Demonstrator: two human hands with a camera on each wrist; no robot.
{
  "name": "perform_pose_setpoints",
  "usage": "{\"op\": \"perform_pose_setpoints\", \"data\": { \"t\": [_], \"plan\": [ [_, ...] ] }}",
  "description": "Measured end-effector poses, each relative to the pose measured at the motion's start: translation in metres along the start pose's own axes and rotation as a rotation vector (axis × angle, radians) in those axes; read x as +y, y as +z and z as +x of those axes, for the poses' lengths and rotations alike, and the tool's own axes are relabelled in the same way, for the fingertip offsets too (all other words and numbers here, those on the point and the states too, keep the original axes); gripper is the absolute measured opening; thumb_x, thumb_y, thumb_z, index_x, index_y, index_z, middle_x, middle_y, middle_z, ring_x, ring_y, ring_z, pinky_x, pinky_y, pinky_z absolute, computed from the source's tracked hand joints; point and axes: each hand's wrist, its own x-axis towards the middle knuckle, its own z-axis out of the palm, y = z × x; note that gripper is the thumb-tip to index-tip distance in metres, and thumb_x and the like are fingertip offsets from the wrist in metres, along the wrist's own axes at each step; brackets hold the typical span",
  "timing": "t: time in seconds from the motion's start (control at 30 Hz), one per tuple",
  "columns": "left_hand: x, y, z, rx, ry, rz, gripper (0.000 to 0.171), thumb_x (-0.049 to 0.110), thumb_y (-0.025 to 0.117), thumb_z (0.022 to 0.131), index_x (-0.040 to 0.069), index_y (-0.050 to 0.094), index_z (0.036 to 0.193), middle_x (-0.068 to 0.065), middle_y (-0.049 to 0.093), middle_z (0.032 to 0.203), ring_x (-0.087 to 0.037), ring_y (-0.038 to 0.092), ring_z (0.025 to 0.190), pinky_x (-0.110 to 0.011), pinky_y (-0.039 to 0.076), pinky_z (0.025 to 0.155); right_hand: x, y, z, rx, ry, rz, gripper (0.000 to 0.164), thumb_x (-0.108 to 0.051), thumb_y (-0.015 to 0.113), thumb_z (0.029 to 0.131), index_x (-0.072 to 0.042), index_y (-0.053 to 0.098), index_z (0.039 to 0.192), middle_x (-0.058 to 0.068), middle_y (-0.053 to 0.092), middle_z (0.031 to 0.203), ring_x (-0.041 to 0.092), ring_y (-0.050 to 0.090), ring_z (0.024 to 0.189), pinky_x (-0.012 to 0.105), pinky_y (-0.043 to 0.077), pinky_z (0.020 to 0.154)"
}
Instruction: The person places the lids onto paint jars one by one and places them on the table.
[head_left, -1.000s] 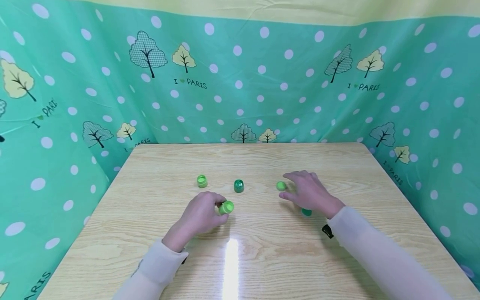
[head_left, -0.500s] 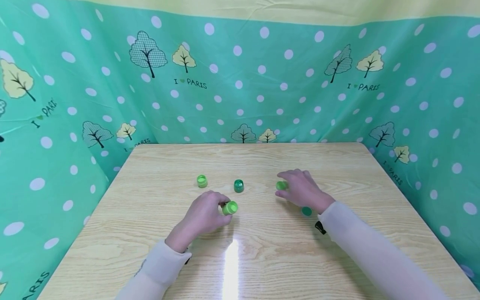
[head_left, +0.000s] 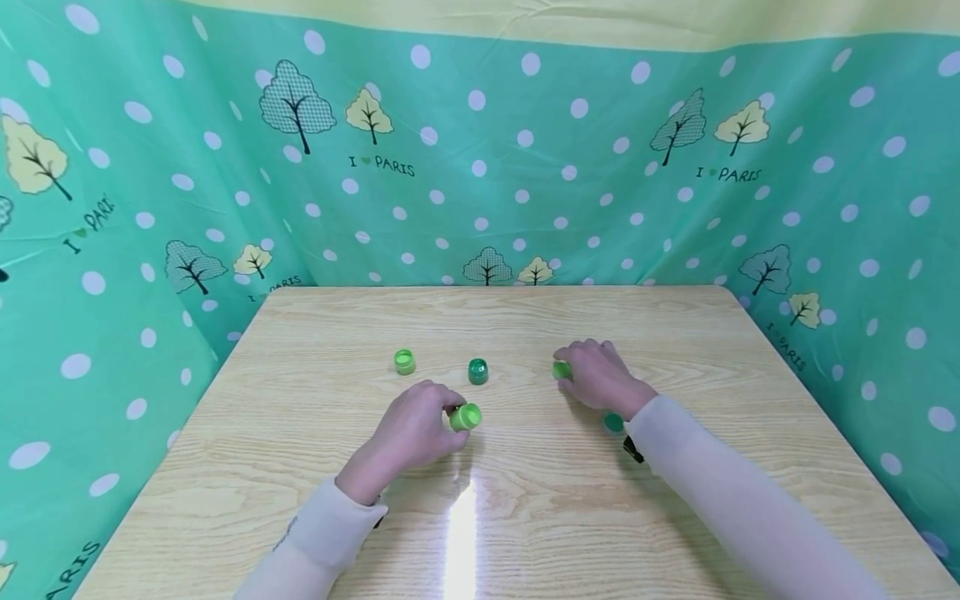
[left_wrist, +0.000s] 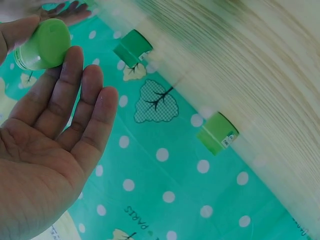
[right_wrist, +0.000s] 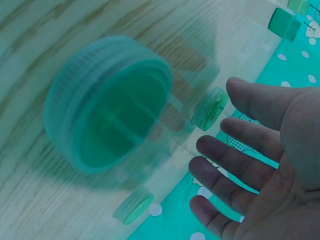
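In the head view my left hand pinches a small light green jar off the table, its rim tilted right. The left wrist view shows that jar between thumb and fingers. My right hand is over a light green screw lid on the table. In the right wrist view, thumb and index finger stand either side of this lid; whether they touch it is unclear. A dark green lid lies under the right wrist. Another light green lid, beyond the fingers, is hidden from the head view.
On the wooden table, a light green jar and a dark green jar stand beyond the left hand. A green dotted cloth hangs behind the table and along both sides.
My right hand has moved left onto the light green lid, and its thumb and index finger have drawn closer together. The left hand has carried its jar slightly to the right.
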Motion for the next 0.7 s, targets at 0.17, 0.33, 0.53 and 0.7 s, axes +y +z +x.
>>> {"op": "perform_pose_setpoints", "data": {
  "t": [0.17, 0.33, 0.53, 0.7],
  "plan": [
    [0.0012, 0.0004, 0.0003, 0.003, 0.001, 0.009, 0.013, 0.018, 0.075, 0.069, 0.024, 0.072, 0.08, 0.016, 0.059, 0.075, -0.007, 0.05, 0.074, -0.026, 0.043, 0.065, 0.0004, 0.0041, 0.004, -0.001, -0.012, -0.037, 0.044, -0.025, 0.072, 0.084, -0.011, 0.061, 0.124, 0.007, 0.063, 0.112, 0.028, 0.054, 0.1, 0.044, 0.038, 0.084],
    [0.0027, 0.0001, 0.0008, 0.0, -0.004, -0.001, 0.017, 0.018, 0.076, 0.069, 0.022, 0.074, 0.085, 0.015, 0.061, 0.078, -0.007, 0.05, 0.075, -0.026, 0.043, 0.064, 0.0005, 0.0064, 0.0066, 0.007, -0.013, -0.055, 0.031, -0.022, 0.074, 0.083, -0.013, 0.066, 0.112, 0.001, 0.061, 0.092, 0.023, 0.051, 0.085, 0.038, 0.036, 0.074],
    [0.0038, 0.0011, 0.002, -0.019, -0.007, -0.008, 0.021, 0.018, 0.076, 0.069, 0.019, 0.074, 0.09, 0.013, 0.063, 0.082, -0.013, 0.056, 0.081, -0.028, 0.045, 0.067, 0.0001, 0.0069, 0.0079, 0.025, -0.002, -0.059, 0.017, -0.019, 0.073, 0.083, -0.014, 0.067, 0.099, -0.002, 0.058, 0.082, 0.021, 0.05, 0.076, 0.035, 0.035, 0.07],
    [0.0047, 0.0018, 0.0024, -0.025, 0.002, -0.017, 0.021, 0.018, 0.077, 0.069, 0.019, 0.074, 0.09, 0.013, 0.064, 0.082, -0.016, 0.059, 0.084, -0.029, 0.045, 0.069, -0.0014, 0.0049, 0.0056, 0.036, 0.015, -0.04, 0.022, -0.02, 0.074, 0.083, -0.012, 0.067, 0.103, -0.001, 0.06, 0.085, 0.021, 0.051, 0.078, 0.035, 0.035, 0.072]
  ]
}}
